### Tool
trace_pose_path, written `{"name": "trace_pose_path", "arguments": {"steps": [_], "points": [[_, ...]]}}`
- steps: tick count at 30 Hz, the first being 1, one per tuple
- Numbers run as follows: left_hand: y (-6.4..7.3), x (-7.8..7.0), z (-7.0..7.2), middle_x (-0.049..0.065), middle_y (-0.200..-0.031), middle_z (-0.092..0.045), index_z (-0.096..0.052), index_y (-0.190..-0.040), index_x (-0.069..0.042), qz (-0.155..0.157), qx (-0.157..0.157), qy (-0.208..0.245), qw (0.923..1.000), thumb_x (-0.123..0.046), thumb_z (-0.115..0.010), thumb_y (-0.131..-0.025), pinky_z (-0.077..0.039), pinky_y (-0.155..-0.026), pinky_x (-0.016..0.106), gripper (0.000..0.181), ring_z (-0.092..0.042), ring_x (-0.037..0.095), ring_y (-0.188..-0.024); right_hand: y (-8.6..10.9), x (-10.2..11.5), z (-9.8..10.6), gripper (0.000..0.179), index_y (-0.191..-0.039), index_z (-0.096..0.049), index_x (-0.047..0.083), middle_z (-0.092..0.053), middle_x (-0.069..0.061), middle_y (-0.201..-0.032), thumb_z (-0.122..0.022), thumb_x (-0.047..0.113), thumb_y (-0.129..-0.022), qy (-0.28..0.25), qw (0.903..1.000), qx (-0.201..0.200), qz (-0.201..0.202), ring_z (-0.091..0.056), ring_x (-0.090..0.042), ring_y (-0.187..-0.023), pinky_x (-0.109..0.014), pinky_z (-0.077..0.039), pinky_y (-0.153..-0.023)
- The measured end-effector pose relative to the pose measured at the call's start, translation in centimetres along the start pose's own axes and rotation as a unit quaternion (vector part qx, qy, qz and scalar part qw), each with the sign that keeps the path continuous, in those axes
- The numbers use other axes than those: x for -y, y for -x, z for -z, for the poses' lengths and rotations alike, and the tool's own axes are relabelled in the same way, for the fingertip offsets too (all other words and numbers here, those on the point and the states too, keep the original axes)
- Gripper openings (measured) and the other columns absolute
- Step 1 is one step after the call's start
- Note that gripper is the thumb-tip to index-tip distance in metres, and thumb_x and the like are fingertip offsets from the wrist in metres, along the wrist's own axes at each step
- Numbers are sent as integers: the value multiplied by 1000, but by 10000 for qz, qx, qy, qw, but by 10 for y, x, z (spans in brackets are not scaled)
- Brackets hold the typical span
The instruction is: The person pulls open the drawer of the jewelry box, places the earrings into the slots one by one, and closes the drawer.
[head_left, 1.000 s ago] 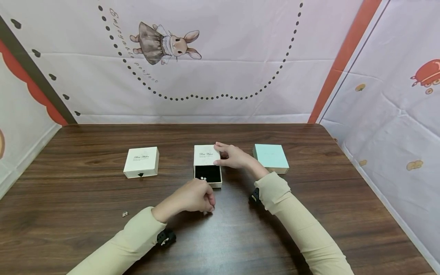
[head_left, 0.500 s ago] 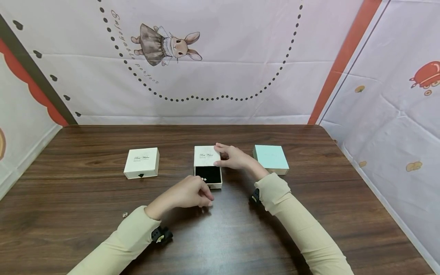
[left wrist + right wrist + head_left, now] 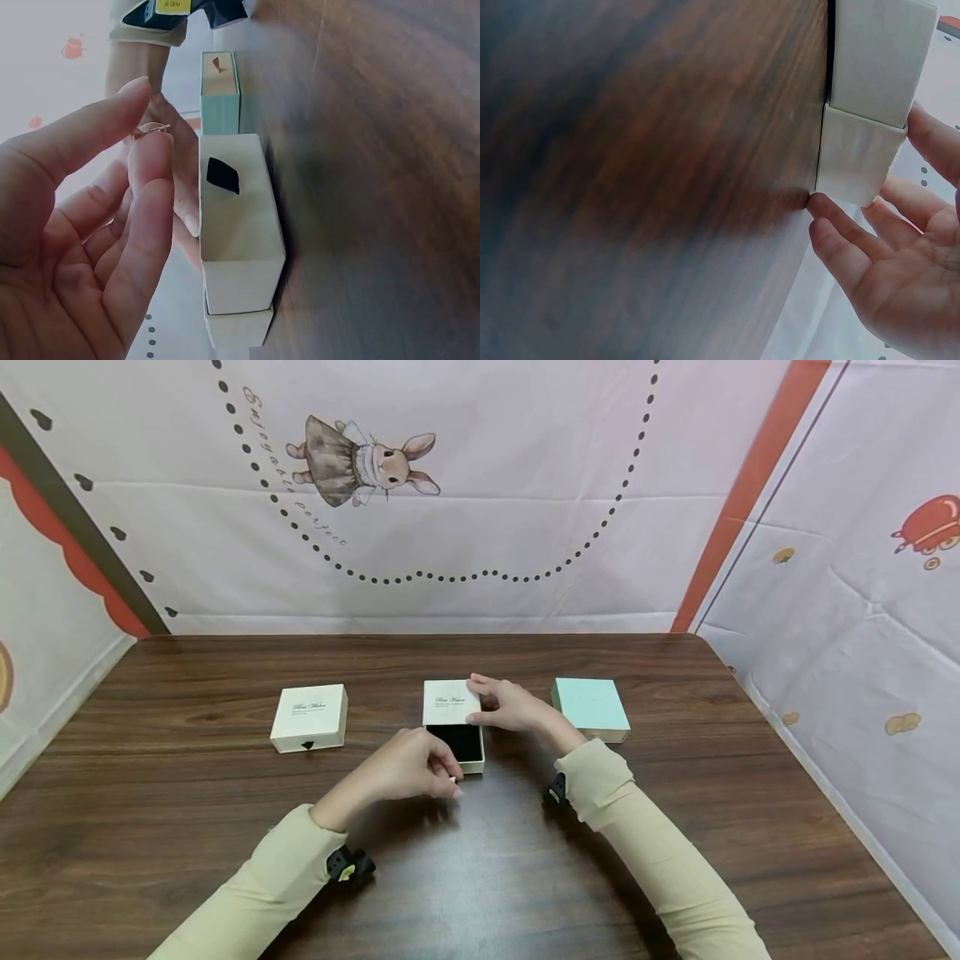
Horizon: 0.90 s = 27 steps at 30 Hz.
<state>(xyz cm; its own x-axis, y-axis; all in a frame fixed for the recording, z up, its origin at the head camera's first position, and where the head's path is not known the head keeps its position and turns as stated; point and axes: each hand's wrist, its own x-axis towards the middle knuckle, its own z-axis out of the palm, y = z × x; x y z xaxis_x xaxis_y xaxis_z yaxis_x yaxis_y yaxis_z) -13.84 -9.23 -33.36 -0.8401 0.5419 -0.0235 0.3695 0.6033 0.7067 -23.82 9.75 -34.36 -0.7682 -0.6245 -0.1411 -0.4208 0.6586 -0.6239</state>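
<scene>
My left hand (image 3: 408, 767) pinches a small shiny earring (image 3: 153, 128) between thumb and finger, just in front of the middle white jewelry box (image 3: 450, 705). The drawer (image 3: 472, 768) of that box is pulled out towards me and shows its black padding (image 3: 463, 742). The left hand hides part of the drawer. With my right hand (image 3: 513, 706) I hold the box's cover at its right side, thumb near the front edge and fingers farther back. In the right wrist view, fingertips (image 3: 821, 204) touch the end of the cover near the table.
A closed white box (image 3: 309, 717) with a black pull tab stands to the left. A turquoise box (image 3: 592, 703) stands right, behind my right wrist. The dark wooden table (image 3: 480, 877) ends at a printed cloth (image 3: 525, 527).
My left hand has lifted and moved slightly away from me towards the drawer with the earring, covering the one seen inside. The loose piece on the table at left is now hidden. The right hand stays put.
</scene>
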Motion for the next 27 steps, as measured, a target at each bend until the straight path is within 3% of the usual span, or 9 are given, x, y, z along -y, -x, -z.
{"name": "trace_pose_path", "arguments": {"steps": [10, 16, 27], "points": [[-2, 3, 7, -9, -61, -63, -72, -84, -9, 61, -71, 277, 9996, -15, -75, -71, -44, -53, 23, 15, -56, 5, -56, 1, 0, 2, 65, -141, -27, 4, -19, -9, -150, -60, 24, -89, -2, 10000, 67, 35, -46, -28, -121, -37, -38, -96], [-3, 7, 9, -9, -59, -63, -73, -85, -10, 15, -117, 308, 9995, -17, -74, -73, -40, -51, 22, 14, -55, 5, -54, 3, -1, 2, 66, -142, -28, 6, -20, -6, -150, -58, 32, -88, -47, 9999, 63, 90, -46, -28, -121, -36, -39, -96], [-4, 10, 14, -6, -66, -65, -73, -89, -7, 299, -195, 485, 9982, -15, -74, -72, -47, -59, 25, 19, -58, 6, -61, 2, 2, 0, 65, -141, -28, 4, -20, -8, -150, -60, 24, -88, -25, 10000, -12, -73, -46, -29, -120, -39, -38, -96]]}}
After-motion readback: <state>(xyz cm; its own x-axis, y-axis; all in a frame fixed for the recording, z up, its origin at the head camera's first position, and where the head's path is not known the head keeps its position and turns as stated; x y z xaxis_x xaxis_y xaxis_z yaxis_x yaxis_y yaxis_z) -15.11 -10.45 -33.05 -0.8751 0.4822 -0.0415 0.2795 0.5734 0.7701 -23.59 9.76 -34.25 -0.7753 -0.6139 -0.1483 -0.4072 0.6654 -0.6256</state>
